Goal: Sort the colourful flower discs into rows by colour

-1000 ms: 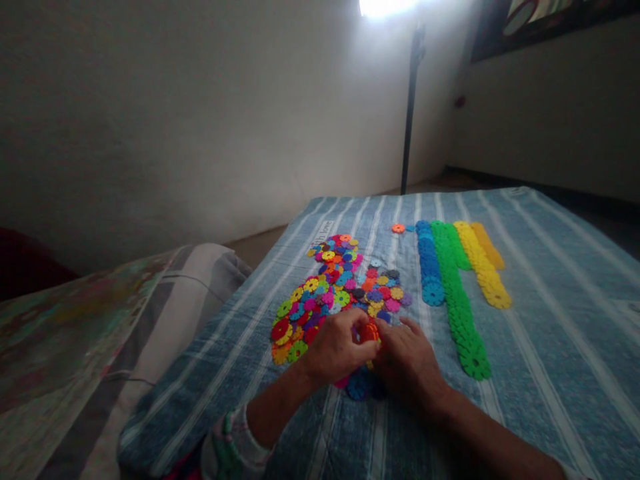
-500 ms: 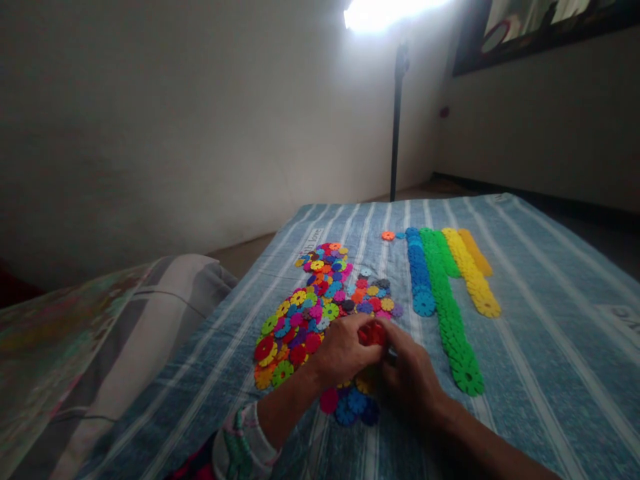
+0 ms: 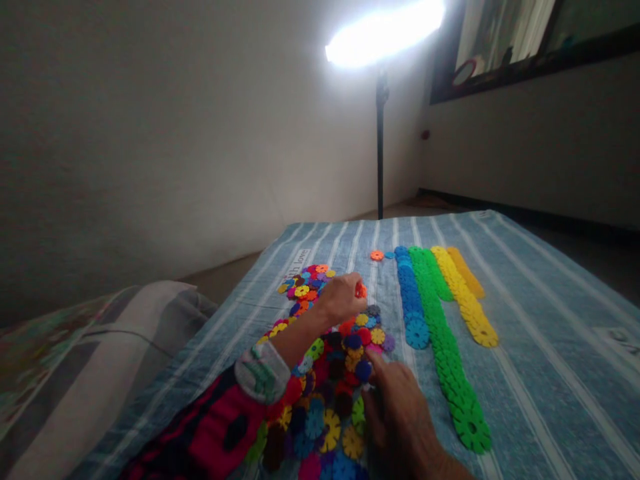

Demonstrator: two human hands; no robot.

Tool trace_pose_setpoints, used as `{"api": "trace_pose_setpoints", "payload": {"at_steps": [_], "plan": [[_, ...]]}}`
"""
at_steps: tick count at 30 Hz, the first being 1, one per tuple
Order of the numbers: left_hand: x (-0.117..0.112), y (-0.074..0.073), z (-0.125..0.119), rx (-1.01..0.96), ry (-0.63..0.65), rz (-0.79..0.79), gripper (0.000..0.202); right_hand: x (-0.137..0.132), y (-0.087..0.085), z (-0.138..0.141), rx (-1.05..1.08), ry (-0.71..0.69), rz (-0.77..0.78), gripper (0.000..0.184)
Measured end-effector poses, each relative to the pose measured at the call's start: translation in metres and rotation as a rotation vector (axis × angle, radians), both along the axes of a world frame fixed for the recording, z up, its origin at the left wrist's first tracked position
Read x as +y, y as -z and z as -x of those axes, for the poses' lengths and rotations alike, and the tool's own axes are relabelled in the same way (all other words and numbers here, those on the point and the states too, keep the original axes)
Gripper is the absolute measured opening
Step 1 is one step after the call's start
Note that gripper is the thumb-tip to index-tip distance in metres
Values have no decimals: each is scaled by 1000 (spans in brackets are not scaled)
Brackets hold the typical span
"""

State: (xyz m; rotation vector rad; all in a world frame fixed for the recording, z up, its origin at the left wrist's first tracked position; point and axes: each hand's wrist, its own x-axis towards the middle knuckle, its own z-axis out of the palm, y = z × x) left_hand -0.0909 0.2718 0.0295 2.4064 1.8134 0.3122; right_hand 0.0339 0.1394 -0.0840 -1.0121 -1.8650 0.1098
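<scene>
The right hand [image 3: 403, 407] lies low and nearest, back up, fingers pointing forward at the right edge of a heap of multicoloured, notched, flat discs [image 3: 331, 430]; whether it grips one, I cannot tell. The left arm, in a dark and pink sleeve [image 3: 220, 420] with a pale patterned cuff [image 3: 263, 373], slants over the heap. Apart from the right hand and farther forward, the left hand [image 3: 343, 300] pinches an orange-red notched disc [image 3: 361, 291] between thumb and fingers, above the heap's far part.

A strip of blue, white-striped cloth [image 3: 555, 360] separates the heap from overlapping rows on the right: a blue row [image 3: 411, 293], a long green row [image 3: 450, 373], a short green row [image 3: 443, 283], a yellow row [image 3: 467, 300] and an amber row [image 3: 467, 273]. The cloth stretches on rightward beyond them. Past the left hand, a loose orange disc [image 3: 377, 255] lies beside a small blue disc [image 3: 389, 255], short of the cloth's far edge. Behind that edge rises a black lamp stand [image 3: 380, 153].
</scene>
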Motion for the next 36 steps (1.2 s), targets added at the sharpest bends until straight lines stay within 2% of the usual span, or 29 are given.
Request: {"api": "trace_pose_setpoints", "payload": {"at_steps": [3,6,9,12,20,23,27,32,36], "plan": [[59,1,-14,140,-30,9,27,3,12,9,-7,22,-68,46],[107,5,-32,184,-26,1,34,7,24,14,-37,36,-120,38],[139,8,-47,211,-27,11,32,10,28,12,-110,20,-131,34],[160,9,-55,247,-17,41,30,9,26,9,-164,0,-91,36],[183,17,-60,328,36,90,34,7,25,14,-229,41,-70,26],[187,19,-60,347,37,102,32,10,29,24,-130,113,-161,20],[188,21,-59,350,35,103,38,12,35,33,-22,171,-237,24],[186,24,-54,322,35,67,48,12,39,23,-162,46,-159,24],[179,19,-45,302,31,45,55,11,33,17,-122,-3,-156,25]]}}
